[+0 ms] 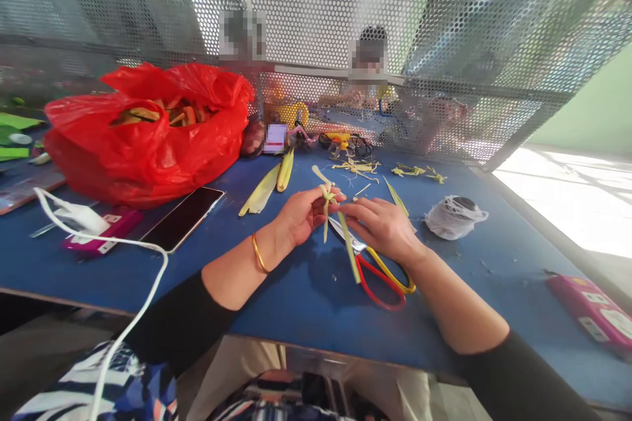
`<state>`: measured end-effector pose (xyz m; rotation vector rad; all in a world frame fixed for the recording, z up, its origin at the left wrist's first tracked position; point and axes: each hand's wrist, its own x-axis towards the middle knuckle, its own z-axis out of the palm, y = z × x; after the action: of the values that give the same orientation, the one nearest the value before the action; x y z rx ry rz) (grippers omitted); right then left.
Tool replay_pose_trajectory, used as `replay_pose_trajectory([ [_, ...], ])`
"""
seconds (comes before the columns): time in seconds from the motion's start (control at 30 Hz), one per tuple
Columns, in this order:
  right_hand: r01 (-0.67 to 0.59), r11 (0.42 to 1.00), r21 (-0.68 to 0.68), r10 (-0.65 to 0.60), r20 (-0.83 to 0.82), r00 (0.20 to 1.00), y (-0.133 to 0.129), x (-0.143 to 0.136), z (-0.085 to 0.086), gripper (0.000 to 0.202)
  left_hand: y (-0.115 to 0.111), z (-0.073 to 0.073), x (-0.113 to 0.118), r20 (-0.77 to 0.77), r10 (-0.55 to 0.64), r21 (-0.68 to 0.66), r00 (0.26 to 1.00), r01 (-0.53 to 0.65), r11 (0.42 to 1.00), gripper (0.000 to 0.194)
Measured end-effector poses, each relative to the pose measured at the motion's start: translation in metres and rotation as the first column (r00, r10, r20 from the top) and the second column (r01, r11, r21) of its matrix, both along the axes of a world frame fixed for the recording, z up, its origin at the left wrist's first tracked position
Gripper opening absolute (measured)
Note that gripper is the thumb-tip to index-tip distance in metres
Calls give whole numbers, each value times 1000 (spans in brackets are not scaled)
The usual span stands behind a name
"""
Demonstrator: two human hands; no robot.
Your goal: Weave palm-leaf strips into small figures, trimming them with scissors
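Between the thumb and fingers of my left hand (301,214), a small knotted piece of pale green corn husk (328,197) is pinched, its loose ends sticking out. My right hand (388,227) meets it from the right, fingertips closed at the top of a long husk strip (351,253) that hangs down. Under that hand lie scissors (382,279) with red and yellow handles, blades slightly apart and pointing at the left hand. Beyond the hands are husk leaves (263,191) and a cluster of thin husk pieces (355,166).
A red plastic bag (148,151) of husks stands at the left, near a phone (185,217) and a purple power strip (106,230) with a white cable. A white-wrapped spool (454,218) sits right. A perforated metal screen (316,13) closes the back; people sit behind it.
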<state>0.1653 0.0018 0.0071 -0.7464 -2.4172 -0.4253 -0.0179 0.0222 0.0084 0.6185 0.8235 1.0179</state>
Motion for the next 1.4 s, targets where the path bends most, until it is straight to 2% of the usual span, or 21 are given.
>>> replay_pose_trajectory([
  [0.07, -15, 998, 56, 16, -21, 1000, -4, -4, -1, 23, -3, -1, 3, -66, -19, 51, 998, 22, 998, 19],
  [0.13, -5, 998, 58, 12, -117, 993, -7, -8, 0, 21, -6, -2, 6, -133, -33, 109, 991, 48, 993, 19],
  [0.2, 9, 1000, 9, -6, -260, 966, -8, -10, 2, 17, -10, -3, 8, -203, -68, 160, 977, 101, 982, 17],
  [0.27, 16, 997, -79, -43, -359, 932, -8, -9, 4, 13, -13, -3, 9, -263, -156, 195, 952, 211, 958, 17],
  [0.37, 36, 976, -214, -106, -328, 939, -5, -6, 6, 16, -16, -4, 8, -288, -314, 219, 905, 382, 898, 20],
  [0.53, 237, 914, -331, -304, -168, 938, -5, -6, 6, 19, -13, -5, 6, -223, -388, 193, 894, 431, 881, 16],
  [0.6, 310, 865, -394, -393, -148, 908, -6, -8, 5, 20, -12, -6, 7, -209, -389, 164, 897, 425, 890, 13],
  [0.7, 311, 793, -524, -467, -195, 863, -8, -12, 2, 18, -13, -7, 10, -240, -321, 146, 916, 361, 921, 7],
  [0.87, 203, 750, -630, -518, -368, 772, -6, -17, -5, 16, -19, -8, 16, -278, -169, 128, 946, 211, 969, 7],
  [1.0, 62, 707, -705, -559, -503, 659, -3, -20, -10, 19, -22, -6, 18, -269, -51, 143, 962, 92, 985, 12],
  [1.17, -101, 608, -787, -642, -563, 521, -3, -24, -11, 20, -25, -7, 20, -265, -67, 231, 962, 130, 964, 24],
  [1.27, -157, 561, -813, -660, -554, 508, -5, -27, -10, 22, -25, -11, 22, -300, -19, 295, 954, 111, 949, 30],
  [1.4, -228, 469, -853, -682, -514, 520, -8, -25, -2, 22, -22, -13, 21, -307, 65, 301, 950, 32, 953, 20],
])
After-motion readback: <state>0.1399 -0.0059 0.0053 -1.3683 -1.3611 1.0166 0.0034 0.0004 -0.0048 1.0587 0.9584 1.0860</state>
